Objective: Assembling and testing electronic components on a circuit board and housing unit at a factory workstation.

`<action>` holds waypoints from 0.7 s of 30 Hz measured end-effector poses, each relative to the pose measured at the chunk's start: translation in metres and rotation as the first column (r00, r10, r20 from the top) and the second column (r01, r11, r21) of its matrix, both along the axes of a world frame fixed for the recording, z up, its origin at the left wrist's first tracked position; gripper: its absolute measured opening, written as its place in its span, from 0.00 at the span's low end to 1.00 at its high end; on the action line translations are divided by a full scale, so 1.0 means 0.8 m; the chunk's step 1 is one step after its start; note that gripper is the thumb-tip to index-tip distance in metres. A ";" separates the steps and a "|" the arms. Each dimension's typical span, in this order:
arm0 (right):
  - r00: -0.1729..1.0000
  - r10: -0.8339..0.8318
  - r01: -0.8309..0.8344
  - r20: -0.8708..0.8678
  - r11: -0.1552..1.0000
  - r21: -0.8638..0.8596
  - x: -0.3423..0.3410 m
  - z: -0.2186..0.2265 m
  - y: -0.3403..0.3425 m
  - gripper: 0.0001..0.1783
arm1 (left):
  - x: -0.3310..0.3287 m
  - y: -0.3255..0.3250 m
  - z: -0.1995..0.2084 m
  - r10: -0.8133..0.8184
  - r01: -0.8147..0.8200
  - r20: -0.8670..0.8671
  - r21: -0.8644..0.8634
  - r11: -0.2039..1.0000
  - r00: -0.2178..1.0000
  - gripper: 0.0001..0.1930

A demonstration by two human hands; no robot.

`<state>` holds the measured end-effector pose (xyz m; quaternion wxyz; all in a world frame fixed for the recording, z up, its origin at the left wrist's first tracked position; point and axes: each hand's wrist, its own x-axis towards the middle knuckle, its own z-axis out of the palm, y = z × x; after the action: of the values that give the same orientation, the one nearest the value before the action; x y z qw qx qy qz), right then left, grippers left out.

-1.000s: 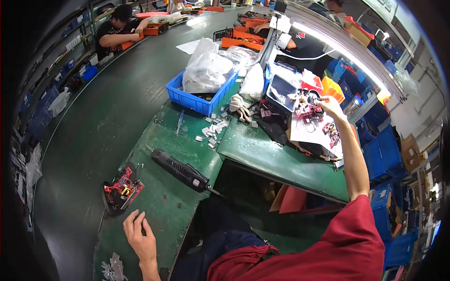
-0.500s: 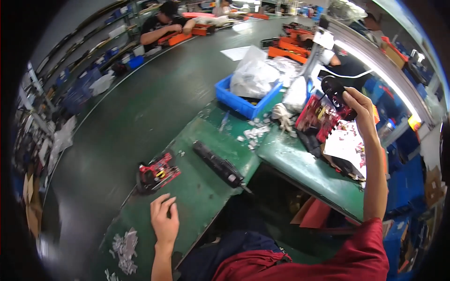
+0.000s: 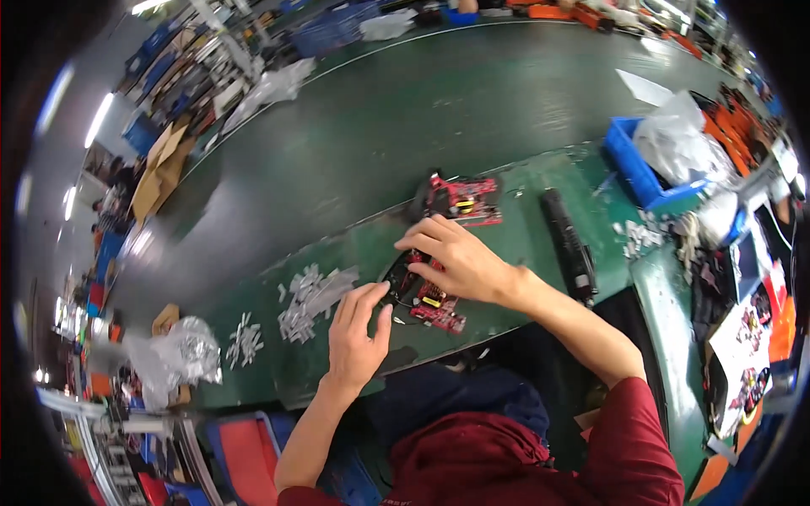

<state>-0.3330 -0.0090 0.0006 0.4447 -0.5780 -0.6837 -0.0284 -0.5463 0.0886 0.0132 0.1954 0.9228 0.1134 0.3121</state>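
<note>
Around the near red circuit board with its black end point(image 3: 439, 316), small pale pieces point(image 3: 297, 319) lie at nine o'clock, and the left hand point(image 3: 359, 337) sits at eight, its thumb and fingers apart, fingertips at the black end's edge. The right hand point(image 3: 460, 260) curls over the board from between one and two, though whether it grips I cannot tell; a second red board point(image 3: 466, 202) lies at one, a black power screwdriver point(image 3: 570, 249) between two and three.

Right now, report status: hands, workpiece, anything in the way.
Left hand at left edge, right hand over red-and-black circuit assembly; grip unclear. Workpiece partly covered. Possible obstacle: second red-and-black assembly just beyond; long black power tool off right.
</note>
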 end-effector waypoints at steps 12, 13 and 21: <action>0.966 -0.067 0.118 0.249 0.973 -0.196 -0.099 -0.055 -0.039 0.16 | 0.078 0.077 -0.021 -0.369 0.421 -0.262 0.182 0.889 0.892 0.14; 0.968 -0.073 0.110 0.240 0.984 -0.143 -0.095 -0.058 -0.040 0.14 | 0.082 0.074 -0.027 -0.383 0.432 -0.258 0.170 0.886 0.887 0.14; 0.999 0.002 -0.003 -0.044 1.000 -0.015 -0.095 -0.061 -0.068 0.11 | 0.031 0.037 -0.019 -0.194 0.227 -0.336 0.063 0.972 0.922 0.13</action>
<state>-0.4093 -0.0630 -0.0480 0.4552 -0.5811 -0.6745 -0.0099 -0.5217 0.1182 -0.0022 0.1594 0.9772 0.0285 0.1371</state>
